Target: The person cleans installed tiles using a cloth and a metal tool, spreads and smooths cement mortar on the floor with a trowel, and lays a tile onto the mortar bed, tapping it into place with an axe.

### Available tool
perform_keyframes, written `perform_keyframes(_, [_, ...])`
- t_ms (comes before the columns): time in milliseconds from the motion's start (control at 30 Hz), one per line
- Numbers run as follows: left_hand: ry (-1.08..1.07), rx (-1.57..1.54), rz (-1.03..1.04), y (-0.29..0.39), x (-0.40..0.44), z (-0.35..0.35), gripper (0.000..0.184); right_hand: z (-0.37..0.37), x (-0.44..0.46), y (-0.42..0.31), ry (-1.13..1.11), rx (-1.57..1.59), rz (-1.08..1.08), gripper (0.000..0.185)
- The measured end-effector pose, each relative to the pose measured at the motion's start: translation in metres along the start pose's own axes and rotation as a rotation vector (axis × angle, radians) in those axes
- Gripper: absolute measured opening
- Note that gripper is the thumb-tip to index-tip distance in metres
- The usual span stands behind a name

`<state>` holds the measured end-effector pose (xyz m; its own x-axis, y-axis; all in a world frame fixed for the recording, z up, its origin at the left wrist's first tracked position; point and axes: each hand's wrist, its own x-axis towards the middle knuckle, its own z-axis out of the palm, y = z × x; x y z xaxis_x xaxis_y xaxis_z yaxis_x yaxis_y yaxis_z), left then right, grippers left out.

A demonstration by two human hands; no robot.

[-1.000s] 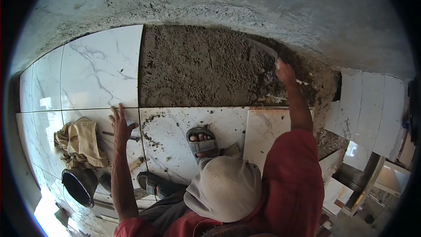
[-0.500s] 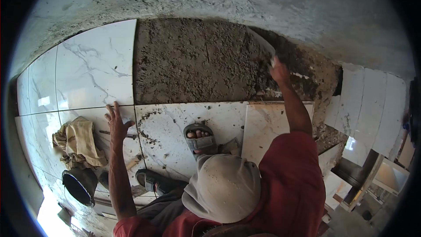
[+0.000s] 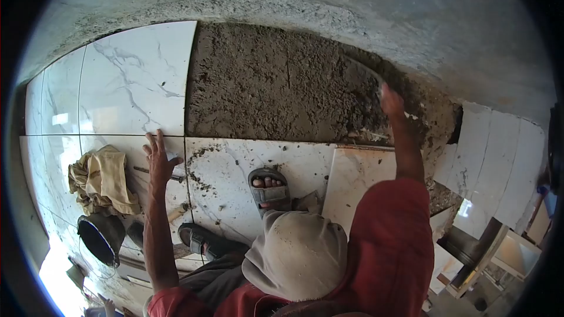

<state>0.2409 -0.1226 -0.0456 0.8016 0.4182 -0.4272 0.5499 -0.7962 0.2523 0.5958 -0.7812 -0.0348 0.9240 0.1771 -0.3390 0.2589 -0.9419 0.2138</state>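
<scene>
My right hand [image 3: 392, 103] is wrapped round the handle of a trowel [image 3: 363, 72]. Its long blade rests on the wet grey mortar bed [image 3: 252, 82], near the wall. With fingers spread, my left hand [image 3: 157, 161] lies over white marble-patterned tiles, its fingertips at the joint with the upper large tile [image 3: 132, 82]. Partly hidden behind that hand is a hammer-like tool [image 3: 175, 177] on the lower tile. Mortar crumbs are scattered on the tile [image 3: 229, 164] below the bed.
A rough plastered wall [image 3: 282, 0] curves along the far side. At left are a crumpled tan cloth [image 3: 106, 179] and a black bucket [image 3: 101, 239]. A loose-looking tile [image 3: 358, 170] lies below the mortar's right end. Wooden frames [image 3: 482, 258] stand at lower right. My sandaled foot [image 3: 269, 191] is on the tiles.
My right hand and the trowel have moved a little to the right and down along the mortar. My left hand stays spread on the tiles. The view has shifted slightly.
</scene>
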Motion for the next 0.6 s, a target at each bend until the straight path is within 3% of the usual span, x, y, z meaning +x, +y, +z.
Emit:
perform_keyframes(133, [-0.007,-0.012,-0.032,0.007,0.005,-0.007,0.116,-0.04,-0.005,0.001,-0.132,-0.004,-0.084,0.047])
perform_keyframes(300, [0.015,-0.027,0.02,0.004,0.001,-0.004,0.114,-0.04,0.058,-0.02,0.123,-0.077,0.04,0.045])
perform_keyframes(433, [-0.002,-0.033,-0.011,0.008,0.0,-0.006,0.114,-0.033,0.037,-0.008,-0.103,-0.002,0.124,0.044])
perform_keyframes(500, [0.0,-0.029,-0.022,0.009,0.002,-0.005,0.114,-0.032,0.009,-0.001,-0.215,-0.012,-0.057,0.045])
perform_keyframes(600, [-0.018,0.017,-0.028,0.013,0.002,-0.01,0.114,-0.014,0.006,0.016,-0.176,0.011,-0.257,0.045])
